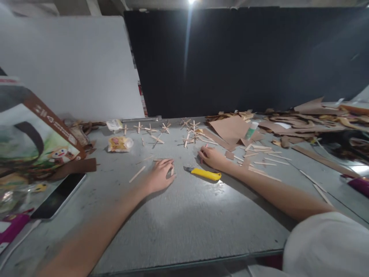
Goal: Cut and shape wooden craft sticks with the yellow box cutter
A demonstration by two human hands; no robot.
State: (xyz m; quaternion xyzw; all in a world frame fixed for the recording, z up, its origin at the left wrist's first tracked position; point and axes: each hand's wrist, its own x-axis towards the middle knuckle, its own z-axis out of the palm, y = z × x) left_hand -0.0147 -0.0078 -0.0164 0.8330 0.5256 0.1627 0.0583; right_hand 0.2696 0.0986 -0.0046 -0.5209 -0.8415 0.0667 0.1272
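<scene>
My left hand (160, 177) rests low on the grey table, its fingers bent over pale wooden craft sticks. One craft stick (172, 171) shows between the thumb and forefinger, and another stick end pokes out past the fingertips. Curled on the table across from it is my right hand (212, 157); a small pinkish spot shows at its fingers, too small to name. Between the hands lies a yellow utility knife (206, 174), its blade pointing left, touched by neither. A loose craft stick (137, 174) lies left of my left hand.
Several star-shaped stick assemblies (157, 140) stand toward the back. On the right are scattered sticks (263, 174), brown cardboard (230, 129) and a glue stick (251, 130). A phone (59, 196), a wrapped snack (118, 144) and a printed bag (43, 127) are left.
</scene>
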